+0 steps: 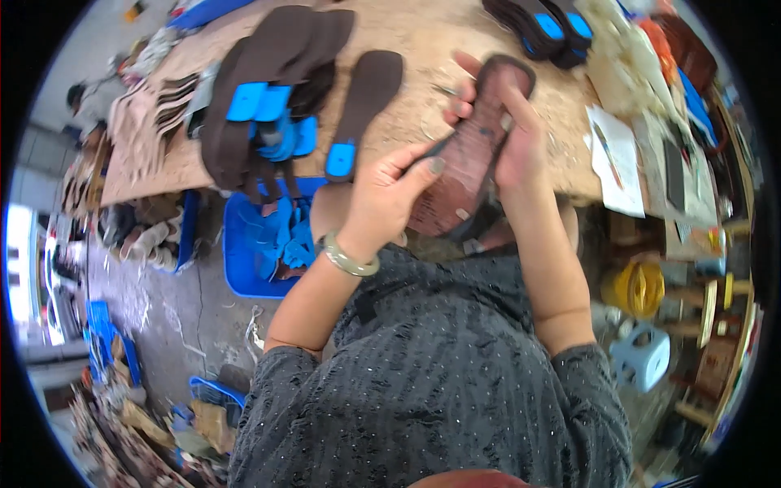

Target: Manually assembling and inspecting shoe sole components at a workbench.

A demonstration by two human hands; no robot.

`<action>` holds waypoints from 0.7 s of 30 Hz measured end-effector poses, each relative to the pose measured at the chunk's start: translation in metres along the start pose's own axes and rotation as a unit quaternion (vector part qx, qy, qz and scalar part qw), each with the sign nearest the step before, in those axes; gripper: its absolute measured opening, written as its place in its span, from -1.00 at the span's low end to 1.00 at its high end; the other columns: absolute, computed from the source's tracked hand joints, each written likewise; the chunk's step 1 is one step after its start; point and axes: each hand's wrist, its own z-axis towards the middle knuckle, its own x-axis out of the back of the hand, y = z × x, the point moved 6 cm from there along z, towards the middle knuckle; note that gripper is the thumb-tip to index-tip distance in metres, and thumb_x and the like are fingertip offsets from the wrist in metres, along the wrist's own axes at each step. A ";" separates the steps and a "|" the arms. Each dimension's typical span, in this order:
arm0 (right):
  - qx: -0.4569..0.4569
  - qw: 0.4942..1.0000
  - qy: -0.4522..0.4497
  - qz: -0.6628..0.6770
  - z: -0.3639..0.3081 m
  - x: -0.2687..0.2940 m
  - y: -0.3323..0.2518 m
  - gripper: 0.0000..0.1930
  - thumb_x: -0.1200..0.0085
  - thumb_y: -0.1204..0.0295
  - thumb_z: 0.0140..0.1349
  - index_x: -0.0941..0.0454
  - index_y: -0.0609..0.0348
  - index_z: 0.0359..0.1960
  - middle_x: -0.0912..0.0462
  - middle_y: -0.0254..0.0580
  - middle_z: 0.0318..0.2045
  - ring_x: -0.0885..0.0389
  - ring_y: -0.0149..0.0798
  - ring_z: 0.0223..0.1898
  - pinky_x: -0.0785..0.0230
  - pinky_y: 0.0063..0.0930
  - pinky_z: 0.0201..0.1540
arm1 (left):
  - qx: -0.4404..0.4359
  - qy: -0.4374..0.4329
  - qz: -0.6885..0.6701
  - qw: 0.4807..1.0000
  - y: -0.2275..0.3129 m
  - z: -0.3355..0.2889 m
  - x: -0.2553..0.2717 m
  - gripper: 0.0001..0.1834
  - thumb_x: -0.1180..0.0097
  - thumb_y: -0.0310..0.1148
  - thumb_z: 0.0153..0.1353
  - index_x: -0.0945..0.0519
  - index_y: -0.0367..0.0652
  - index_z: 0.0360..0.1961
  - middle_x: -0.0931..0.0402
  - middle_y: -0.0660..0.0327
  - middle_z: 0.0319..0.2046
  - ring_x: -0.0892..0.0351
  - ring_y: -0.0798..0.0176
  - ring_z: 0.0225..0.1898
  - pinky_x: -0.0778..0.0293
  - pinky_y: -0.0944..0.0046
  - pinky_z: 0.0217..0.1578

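Observation:
Both hands hold a shoe sole (457, 175), its reddish-brown face up and its edge dark, tilted over my lap at the table's front edge. My left hand (392, 191) is closed on its left edge, thumb on the face. My right hand (521, 134) is wrapped round the far end from the right, fingertips showing past the left edge. Small marks and a pale spot show on the face. Left of my hands, a dark brown sole with a blue heel patch (370, 93) lies flat. Beside it is a heap of similar dark soles (281, 49), several with blue patches.
Strips of beige and dark pieces (150, 122) lie at the table's left. More dark soles (533, 28) are at the back right, near paper with a pen (614, 159). Below stand a blue bin (236, 244), a yellow bucket (639, 289) and a pale blue stool (643, 358).

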 end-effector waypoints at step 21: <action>0.006 0.997 0.074 -0.008 -0.024 -0.001 0.055 -0.52 0.15 0.19 0.38 -0.20 0.25 0.20 -0.39 -0.28 -0.43 -0.44 -0.21 -0.17 -0.16 -0.15 0.24 | -0.346 0.174 0.415 0.823 0.022 -0.035 0.006 -0.64 -0.17 -0.48 0.10 -0.56 -0.24 -0.03 -0.57 0.08 -0.27 -0.58 0.04 -0.25 -0.49 0.20 -0.26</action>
